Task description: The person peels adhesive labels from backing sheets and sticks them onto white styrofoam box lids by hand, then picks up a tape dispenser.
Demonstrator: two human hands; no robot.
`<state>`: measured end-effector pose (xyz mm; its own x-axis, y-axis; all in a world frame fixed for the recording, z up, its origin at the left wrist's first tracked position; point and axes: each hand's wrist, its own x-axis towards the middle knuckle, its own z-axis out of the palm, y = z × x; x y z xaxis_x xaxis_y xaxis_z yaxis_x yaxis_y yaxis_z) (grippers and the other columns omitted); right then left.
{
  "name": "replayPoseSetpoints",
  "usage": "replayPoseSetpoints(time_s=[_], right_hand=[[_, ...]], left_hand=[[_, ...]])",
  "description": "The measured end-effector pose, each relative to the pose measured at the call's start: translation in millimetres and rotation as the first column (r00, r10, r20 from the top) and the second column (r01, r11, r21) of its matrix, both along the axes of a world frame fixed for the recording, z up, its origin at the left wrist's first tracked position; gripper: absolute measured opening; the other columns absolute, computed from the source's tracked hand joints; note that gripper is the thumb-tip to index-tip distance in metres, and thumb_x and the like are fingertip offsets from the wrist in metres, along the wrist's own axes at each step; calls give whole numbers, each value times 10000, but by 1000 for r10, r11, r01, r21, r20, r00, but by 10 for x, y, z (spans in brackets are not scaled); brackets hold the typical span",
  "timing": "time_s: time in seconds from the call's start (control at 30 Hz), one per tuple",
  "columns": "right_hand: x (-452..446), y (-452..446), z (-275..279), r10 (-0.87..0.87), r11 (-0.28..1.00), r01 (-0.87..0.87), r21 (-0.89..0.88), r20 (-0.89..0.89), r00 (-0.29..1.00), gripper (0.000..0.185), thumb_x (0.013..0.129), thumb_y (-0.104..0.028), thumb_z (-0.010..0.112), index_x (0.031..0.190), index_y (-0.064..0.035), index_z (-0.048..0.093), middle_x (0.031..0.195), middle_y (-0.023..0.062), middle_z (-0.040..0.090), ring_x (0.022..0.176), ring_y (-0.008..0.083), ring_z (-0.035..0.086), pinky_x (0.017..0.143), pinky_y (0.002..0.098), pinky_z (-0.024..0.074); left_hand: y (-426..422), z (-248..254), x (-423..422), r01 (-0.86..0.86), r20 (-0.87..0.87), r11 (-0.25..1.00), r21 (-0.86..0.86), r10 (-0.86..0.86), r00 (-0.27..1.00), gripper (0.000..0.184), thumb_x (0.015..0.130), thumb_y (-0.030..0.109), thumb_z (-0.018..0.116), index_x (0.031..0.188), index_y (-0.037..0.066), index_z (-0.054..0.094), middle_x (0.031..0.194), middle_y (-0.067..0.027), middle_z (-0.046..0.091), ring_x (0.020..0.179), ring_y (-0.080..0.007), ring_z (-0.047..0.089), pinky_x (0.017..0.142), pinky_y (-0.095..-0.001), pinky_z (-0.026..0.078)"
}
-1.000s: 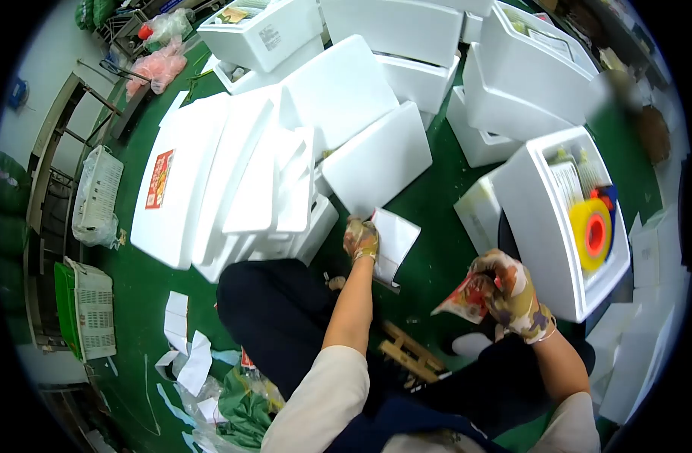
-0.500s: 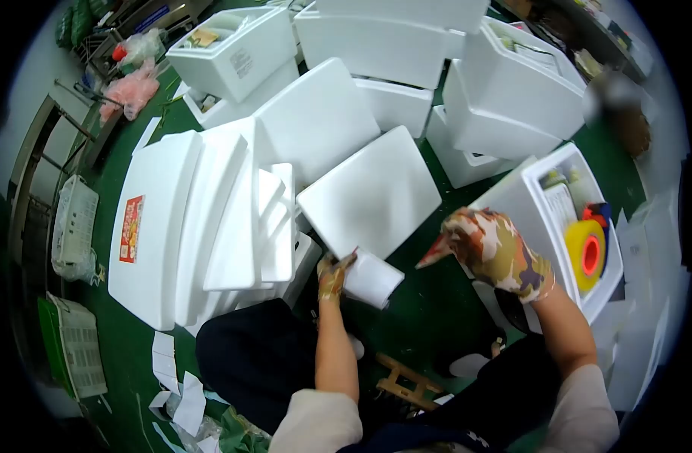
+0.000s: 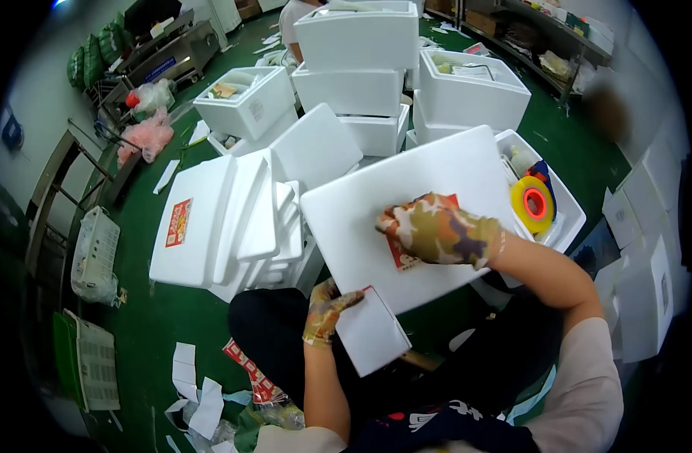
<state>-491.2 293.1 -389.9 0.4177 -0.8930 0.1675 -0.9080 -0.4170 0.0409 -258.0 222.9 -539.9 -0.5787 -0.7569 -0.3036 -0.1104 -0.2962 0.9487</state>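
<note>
My left hand (image 3: pixel 327 313), in a camouflage-patterned glove, grips a stack of white paper sheets (image 3: pixel 372 331) with a thin red line along its edge. A white foam lid (image 3: pixel 346 204) slants in front of me. On its face lies a red printed label (image 3: pixel 403 258), partly covered by my right hand (image 3: pixel 444 230). That hand, gloved in the same pattern, is closed with its fingers together and presses on the label. Beside the lid, a foam box (image 3: pixel 568 215) holds a roll of yellow tape (image 3: pixel 532 204) with a red core.
Several stacked foam lids (image 3: pixel 199 253) lean at the left, the front one bearing a red label. Filled foam boxes (image 3: pixel 353 41) stand piled ahead, with a person (image 3: pixel 289 26) behind them. Paper scraps (image 3: pixel 207 408) litter the green floor; a white crate (image 3: pixel 97 253) stands far left.
My right hand has moved left from beside the box onto the lid, bringing the red label against it. The lid now sits nearer and further right. The view has tilted up.
</note>
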Motion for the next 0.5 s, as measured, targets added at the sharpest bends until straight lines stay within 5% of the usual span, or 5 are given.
replayPoseSetpoints(time_s=[0.1, 0.23, 0.33, 0.4, 0.5], right_hand=[[116, 46, -176, -81, 995, 63, 82, 240, 967, 491, 727, -217, 669, 1160, -107, 467, 1129, 119, 521, 835, 256, 626, 659, 354, 495], [464, 158, -3, -286, 954, 275, 120, 83, 955, 815, 783, -180, 611, 1488, -135, 205, 1476, 199, 263, 1041, 320, 556, 832, 411, 470], [828, 153, -679, -218, 927, 273, -256, 221, 950, 691, 845, -176, 511, 1477, -122, 236, 1515, 186, 200, 1248, 323, 426, 1021, 474, 347], [1205, 160, -657, -134, 954, 187, -234, 225, 965, 591, 897, -239, 411, 1459, -117, 271, 1505, 162, 241, 1400, 309, 222, 1148, 456, 154], [1170, -2, -449, -137, 947, 214, -241, 297, 945, 584, 925, -297, 411, 1437, -47, 286, 1490, 192, 256, 1370, 337, 274, 1138, 422, 190]], left_hand=[[96, -56, 186, -121, -124, 981, 149, 140, 982, 385, 688, 81, 793, 972, -112, 619, 861, -137, 663, 722, -181, 637, 635, -248, 516], [136, 138, 327, -67, -117, 996, -63, 59, 991, 335, 711, 63, 741, 973, -105, 618, 856, -137, 664, 730, -187, 648, 635, -257, 527], [209, 303, 482, -216, -342, 972, 97, 237, 909, 296, 715, 29, 712, 972, -90, 626, 874, -135, 668, 734, -195, 654, 655, -266, 536], [122, -59, 657, -228, -383, 970, -81, 181, 906, 309, 721, 66, 706, 980, -82, 623, 888, -136, 670, 736, -204, 659, 674, -272, 541], [91, -172, 1137, -354, -387, 928, -115, 286, 876, 344, 738, 148, 695, 986, -76, 617, 906, -141, 672, 781, -222, 667, 691, -279, 543]])
